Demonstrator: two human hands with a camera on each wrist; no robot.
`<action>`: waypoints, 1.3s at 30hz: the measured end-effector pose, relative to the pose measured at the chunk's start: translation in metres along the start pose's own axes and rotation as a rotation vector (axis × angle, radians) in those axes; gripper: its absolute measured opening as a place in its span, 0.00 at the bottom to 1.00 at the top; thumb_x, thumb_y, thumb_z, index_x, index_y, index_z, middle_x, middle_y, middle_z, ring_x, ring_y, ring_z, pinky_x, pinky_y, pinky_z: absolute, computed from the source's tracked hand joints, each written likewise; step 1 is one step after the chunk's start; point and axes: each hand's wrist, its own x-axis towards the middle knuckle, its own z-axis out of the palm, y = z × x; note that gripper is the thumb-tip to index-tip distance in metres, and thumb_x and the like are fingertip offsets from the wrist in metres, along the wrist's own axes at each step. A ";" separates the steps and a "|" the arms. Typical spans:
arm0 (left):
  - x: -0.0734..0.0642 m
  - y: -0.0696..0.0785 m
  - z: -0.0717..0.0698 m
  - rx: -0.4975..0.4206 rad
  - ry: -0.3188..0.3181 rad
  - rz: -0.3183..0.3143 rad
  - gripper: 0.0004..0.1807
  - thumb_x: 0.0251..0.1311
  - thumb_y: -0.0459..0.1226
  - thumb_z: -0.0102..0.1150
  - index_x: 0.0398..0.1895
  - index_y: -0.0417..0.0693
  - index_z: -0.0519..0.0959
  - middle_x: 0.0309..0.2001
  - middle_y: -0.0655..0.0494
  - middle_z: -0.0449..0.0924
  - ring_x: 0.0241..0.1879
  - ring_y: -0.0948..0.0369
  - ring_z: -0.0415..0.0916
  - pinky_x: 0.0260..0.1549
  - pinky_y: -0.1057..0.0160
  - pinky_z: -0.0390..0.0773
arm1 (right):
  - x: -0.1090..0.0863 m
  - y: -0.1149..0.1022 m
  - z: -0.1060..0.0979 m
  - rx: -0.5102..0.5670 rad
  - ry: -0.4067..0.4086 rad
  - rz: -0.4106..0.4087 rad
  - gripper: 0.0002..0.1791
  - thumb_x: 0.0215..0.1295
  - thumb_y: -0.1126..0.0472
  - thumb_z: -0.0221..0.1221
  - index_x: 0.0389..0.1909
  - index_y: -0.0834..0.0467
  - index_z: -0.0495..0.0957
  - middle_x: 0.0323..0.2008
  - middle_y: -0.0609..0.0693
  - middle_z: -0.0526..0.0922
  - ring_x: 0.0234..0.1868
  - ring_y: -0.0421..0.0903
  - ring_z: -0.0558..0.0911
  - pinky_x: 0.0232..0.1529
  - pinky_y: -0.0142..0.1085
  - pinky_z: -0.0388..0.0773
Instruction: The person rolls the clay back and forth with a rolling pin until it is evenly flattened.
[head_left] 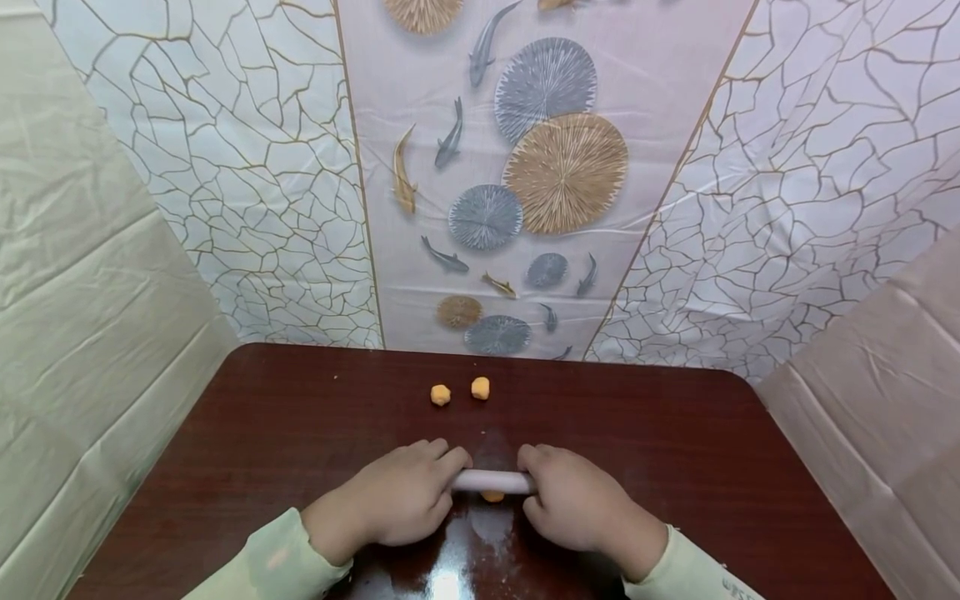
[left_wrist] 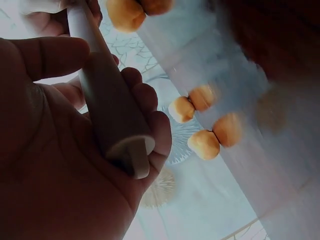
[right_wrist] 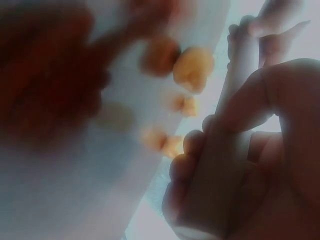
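Both hands grip a pale rolling pin (head_left: 492,481) that lies crosswise in the head view. My left hand (head_left: 401,493) curls round its left part, and my right hand (head_left: 573,500) round its right part. In the left wrist view the pin's stubby end (left_wrist: 137,157) pokes out by the palm. Partly hidden under the pin's middle is a small yellow-orange lump (head_left: 492,496), which shows more fully in the right wrist view as a rough dough-like ball (right_wrist: 194,70). The pin is over it, between the two hands.
Two more yellow lumps, a left one (head_left: 440,395) and a right one (head_left: 481,388), sit farther back on the glossy dark brown table (head_left: 637,417). A patterned cloth (head_left: 487,275) hangs behind the table's far edge, with plain beige cloth (head_left: 97,333) at the sides.
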 end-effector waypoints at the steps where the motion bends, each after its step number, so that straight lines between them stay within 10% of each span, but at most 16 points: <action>1: -0.001 0.001 0.000 0.002 0.006 0.003 0.15 0.77 0.39 0.59 0.62 0.58 0.80 0.44 0.64 0.78 0.42 0.62 0.76 0.46 0.55 0.83 | -0.001 -0.001 0.001 -0.003 0.003 -0.001 0.12 0.60 0.64 0.67 0.36 0.46 0.74 0.29 0.37 0.72 0.29 0.38 0.71 0.35 0.36 0.73; 19: -0.001 -0.002 0.012 -0.049 -0.057 -0.054 0.18 0.79 0.39 0.58 0.68 0.59 0.79 0.52 0.62 0.81 0.51 0.59 0.78 0.54 0.49 0.82 | -0.009 -0.011 0.015 -0.200 -0.009 0.015 0.11 0.70 0.60 0.64 0.51 0.53 0.82 0.40 0.44 0.81 0.40 0.45 0.78 0.42 0.47 0.82; 24: -0.002 0.003 0.011 -0.025 -0.087 -0.071 0.27 0.78 0.35 0.58 0.78 0.53 0.77 0.66 0.55 0.82 0.65 0.52 0.80 0.68 0.43 0.80 | -0.012 -0.013 0.018 -0.292 0.001 0.017 0.24 0.74 0.55 0.63 0.68 0.59 0.81 0.58 0.51 0.84 0.56 0.52 0.82 0.53 0.51 0.85; 30: -0.002 0.010 0.011 -0.084 -0.188 -0.140 0.35 0.84 0.37 0.49 0.91 0.56 0.63 0.90 0.47 0.61 0.90 0.39 0.54 0.86 0.30 0.54 | -0.012 -0.016 0.019 -0.217 -0.092 0.110 0.42 0.79 0.52 0.57 0.90 0.59 0.60 0.85 0.59 0.69 0.86 0.64 0.68 0.83 0.61 0.69; 39: -0.002 0.011 0.018 -0.112 -0.227 -0.198 0.37 0.90 0.60 0.39 0.95 0.67 0.51 0.94 0.52 0.45 0.93 0.40 0.38 0.86 0.24 0.42 | -0.010 -0.022 0.024 -0.143 -0.137 0.182 0.46 0.82 0.46 0.50 0.94 0.55 0.48 0.92 0.58 0.55 0.92 0.66 0.54 0.87 0.65 0.60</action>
